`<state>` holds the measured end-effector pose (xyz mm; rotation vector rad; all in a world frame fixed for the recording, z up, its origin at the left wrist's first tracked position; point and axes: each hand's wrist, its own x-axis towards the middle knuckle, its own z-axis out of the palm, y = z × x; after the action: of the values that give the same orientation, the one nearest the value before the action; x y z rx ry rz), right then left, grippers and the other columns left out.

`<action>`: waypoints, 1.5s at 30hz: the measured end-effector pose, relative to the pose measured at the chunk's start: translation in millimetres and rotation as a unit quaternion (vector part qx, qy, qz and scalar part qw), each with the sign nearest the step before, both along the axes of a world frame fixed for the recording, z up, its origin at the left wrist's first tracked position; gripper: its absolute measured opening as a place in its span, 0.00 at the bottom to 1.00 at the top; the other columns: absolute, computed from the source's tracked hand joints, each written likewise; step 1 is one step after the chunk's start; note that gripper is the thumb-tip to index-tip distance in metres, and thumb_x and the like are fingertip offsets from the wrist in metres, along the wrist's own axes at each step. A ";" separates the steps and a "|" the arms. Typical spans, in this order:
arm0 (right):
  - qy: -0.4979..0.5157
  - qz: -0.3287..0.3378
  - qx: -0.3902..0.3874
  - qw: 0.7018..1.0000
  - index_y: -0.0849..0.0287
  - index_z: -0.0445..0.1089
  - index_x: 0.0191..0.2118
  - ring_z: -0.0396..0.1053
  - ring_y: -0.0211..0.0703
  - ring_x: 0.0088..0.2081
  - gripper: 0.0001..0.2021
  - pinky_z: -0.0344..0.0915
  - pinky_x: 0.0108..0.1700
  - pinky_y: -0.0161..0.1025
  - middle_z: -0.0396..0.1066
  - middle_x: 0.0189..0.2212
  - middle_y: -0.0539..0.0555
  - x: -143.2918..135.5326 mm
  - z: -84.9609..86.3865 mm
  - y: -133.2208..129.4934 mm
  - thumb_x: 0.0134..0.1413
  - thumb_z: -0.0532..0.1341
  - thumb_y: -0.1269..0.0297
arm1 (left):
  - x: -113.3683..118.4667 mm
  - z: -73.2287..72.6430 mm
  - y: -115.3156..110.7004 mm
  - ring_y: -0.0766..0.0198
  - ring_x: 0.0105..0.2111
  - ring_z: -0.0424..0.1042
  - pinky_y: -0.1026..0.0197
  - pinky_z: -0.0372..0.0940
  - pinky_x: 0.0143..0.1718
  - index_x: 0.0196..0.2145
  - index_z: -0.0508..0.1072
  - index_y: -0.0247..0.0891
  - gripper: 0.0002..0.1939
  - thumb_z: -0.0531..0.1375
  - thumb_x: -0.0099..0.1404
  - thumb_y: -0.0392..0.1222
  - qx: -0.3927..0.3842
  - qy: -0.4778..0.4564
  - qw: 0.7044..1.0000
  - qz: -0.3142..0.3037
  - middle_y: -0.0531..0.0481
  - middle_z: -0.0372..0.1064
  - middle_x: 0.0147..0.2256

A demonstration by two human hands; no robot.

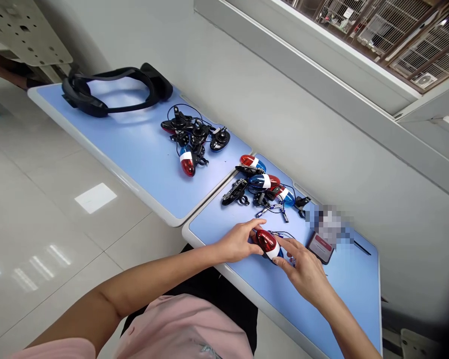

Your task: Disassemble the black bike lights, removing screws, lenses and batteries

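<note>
Between my two hands is a red, white and blue oval light (pixel 268 244), just above the near part of the right-hand blue table. My left hand (pixel 241 242) has its fingers and thumb closed on the red end. On the other side, my right hand (pixel 301 264) grips the blue end, thumb in front. A thin black cable shows behind the light. Beyond it lie more such lights (pixel 261 182), an opened black base (pixel 235 192) and several small blue and white batteries (pixel 283 213).
On the left table (pixel 134 149) are a black headset (pixel 108 107) and a pile of black-mounted lights (pixel 199 132). A phone (pixel 321 248) and a dark pen-like stick (pixel 362 248) lie at the right. Another person's arm (pixel 7 72) shows far left.
</note>
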<state>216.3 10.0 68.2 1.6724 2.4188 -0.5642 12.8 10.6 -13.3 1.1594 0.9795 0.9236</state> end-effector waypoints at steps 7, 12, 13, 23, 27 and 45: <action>-0.095 0.043 0.050 0.993 0.51 0.65 0.62 0.71 0.52 0.50 0.22 0.70 0.37 0.41 0.71 0.54 0.58 -26.5 5.8 -11.7 0.63 0.58 0.62 | -11.2 1.0 -5.1 0.51 0.50 0.73 0.50 0.66 0.55 0.59 0.69 0.36 0.39 0.69 0.48 0.32 -0.012 -0.006 0.999 -0.032 0.42 0.74 0.51; -0.052 0.013 0.080 0.995 0.47 0.66 0.60 0.70 0.51 0.51 0.24 0.69 0.33 0.37 0.71 0.54 0.57 -31.6 8.5 -21.8 0.58 0.64 0.65 | -19.3 4.6 -12.5 0.52 0.50 0.73 0.50 0.66 0.55 0.54 0.72 0.37 0.27 0.67 0.56 0.39 -0.033 -0.031 0.998 -0.042 0.42 0.74 0.50; -0.016 -0.017 0.092 0.995 0.47 0.66 0.61 0.71 0.49 0.48 0.25 0.69 0.34 0.39 0.71 0.53 0.56 -26.6 9.6 -25.2 0.58 0.64 0.63 | -21.3 4.1 -13.6 0.53 0.49 0.73 0.50 0.66 0.54 0.53 0.73 0.36 0.25 0.67 0.57 0.40 -0.039 -0.046 0.997 -0.038 0.42 0.74 0.49; 0.346 -0.293 -0.050 0.890 0.52 0.69 0.59 0.69 0.40 0.32 0.25 0.70 0.40 0.41 0.78 0.42 0.52 0.8 0.2 -74.8 0.54 0.64 0.57 | -34.4 3.8 -24.4 0.52 0.50 0.72 0.54 0.68 0.49 0.53 0.72 0.42 0.29 0.72 0.55 0.47 -0.056 -0.153 0.984 -0.071 0.41 0.71 0.52; 0.421 -0.260 -0.011 0.869 0.53 0.74 0.52 0.67 0.39 0.31 0.18 0.69 0.37 0.38 0.77 0.40 0.51 -15.1 -9.8 -78.1 0.54 0.63 0.65 | -30.2 7.2 -28.9 0.57 0.47 0.72 0.59 0.69 0.47 0.51 0.75 0.45 0.23 0.71 0.58 0.44 -0.005 -0.123 0.989 -0.085 0.44 0.68 0.51; 0.209 -0.033 0.385 0.898 0.59 0.71 0.46 0.72 0.42 0.35 0.11 0.64 0.28 0.33 0.75 0.37 0.57 -3.5 -56.8 -81.3 0.65 0.54 0.75 | -24.5 -7.9 -18.0 0.53 0.54 0.68 0.50 0.66 0.54 0.53 0.65 0.44 0.21 0.62 0.65 0.31 0.334 0.207 0.919 -0.028 0.43 0.67 0.52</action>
<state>212.9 -71.3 11.5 2.0710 3.1836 0.0916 -11.6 -7.4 -21.2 2.0157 0.9791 1.0200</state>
